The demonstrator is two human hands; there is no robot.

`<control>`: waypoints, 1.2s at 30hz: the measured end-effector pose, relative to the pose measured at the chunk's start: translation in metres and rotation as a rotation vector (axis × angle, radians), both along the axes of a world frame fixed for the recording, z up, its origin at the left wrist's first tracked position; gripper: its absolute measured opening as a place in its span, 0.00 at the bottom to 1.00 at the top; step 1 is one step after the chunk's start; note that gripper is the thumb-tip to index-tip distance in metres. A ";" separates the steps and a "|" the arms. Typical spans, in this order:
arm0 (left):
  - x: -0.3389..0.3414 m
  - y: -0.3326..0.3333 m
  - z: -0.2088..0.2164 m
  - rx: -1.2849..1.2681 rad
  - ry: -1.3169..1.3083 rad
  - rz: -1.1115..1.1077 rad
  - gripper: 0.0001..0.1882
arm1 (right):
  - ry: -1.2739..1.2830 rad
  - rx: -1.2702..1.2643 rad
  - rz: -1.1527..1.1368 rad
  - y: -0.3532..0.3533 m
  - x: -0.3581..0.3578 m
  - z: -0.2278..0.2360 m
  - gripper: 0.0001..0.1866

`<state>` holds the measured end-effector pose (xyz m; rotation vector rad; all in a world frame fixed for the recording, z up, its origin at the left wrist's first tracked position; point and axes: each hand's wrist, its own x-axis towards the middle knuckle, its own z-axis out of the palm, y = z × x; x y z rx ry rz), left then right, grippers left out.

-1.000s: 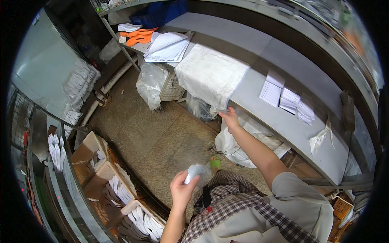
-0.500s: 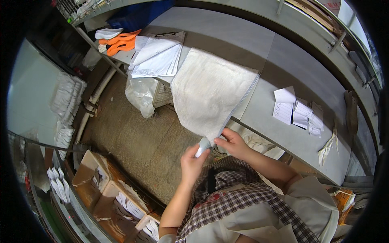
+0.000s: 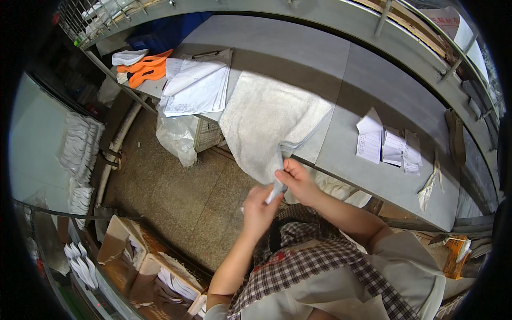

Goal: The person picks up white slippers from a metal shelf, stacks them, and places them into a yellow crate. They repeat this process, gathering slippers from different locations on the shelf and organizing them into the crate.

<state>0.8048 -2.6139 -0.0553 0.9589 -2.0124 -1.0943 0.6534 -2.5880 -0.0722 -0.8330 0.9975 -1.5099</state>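
Observation:
A large off-white cloth (image 3: pixel 272 122) with a blue-grey edge lies over the table's front edge and hangs down toward me. My right hand (image 3: pixel 300 184) pinches its lower corner, where the edge is folded up in a wave. Just beside it, my left hand (image 3: pixel 260 210) is closed on a white insole-like piece (image 3: pixel 274 192), mostly covered by my fingers. The cloth corner meets that piece between both hands; whether it wraps round it I cannot tell.
On the grey table (image 3: pixel 341 165) lie a clipboard of papers (image 3: pixel 194 85), orange insoles (image 3: pixel 146 69) and paper slips (image 3: pixel 392 146). A shelf (image 3: pixel 266 9) crosses above. Boxes of white pieces (image 3: pixel 176 285) stand low left. A plastic bag (image 3: pixel 178 138) hangs below the table.
My hands have come closer together. The right one has pulled the cloth's edge inward, folding it, and the white piece now shows less. The whole view has shifted slightly.

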 end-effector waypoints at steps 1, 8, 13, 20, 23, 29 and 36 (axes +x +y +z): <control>-0.001 -0.001 0.001 0.160 0.036 0.068 0.16 | -0.068 0.002 0.024 0.000 -0.003 0.002 0.06; -0.004 -0.008 0.008 0.015 -0.001 -0.006 0.13 | 0.188 0.004 0.074 0.000 -0.006 -0.001 0.08; -0.008 -0.008 0.009 0.137 0.140 0.025 0.13 | 0.108 -0.039 0.103 -0.004 -0.009 0.001 0.09; -0.006 -0.012 0.010 0.119 0.059 0.001 0.11 | 0.343 -0.133 0.152 0.001 -0.011 0.010 0.08; -0.007 -0.012 0.010 0.009 0.027 0.010 0.11 | 0.356 -0.180 0.144 -0.001 -0.012 0.010 0.10; -0.011 -0.010 0.008 0.288 0.204 0.052 0.11 | 0.014 -0.064 0.143 -0.004 -0.015 0.013 0.09; -0.005 -0.013 0.016 0.087 0.113 0.006 0.10 | 0.119 -0.072 0.125 -0.007 -0.014 0.004 0.07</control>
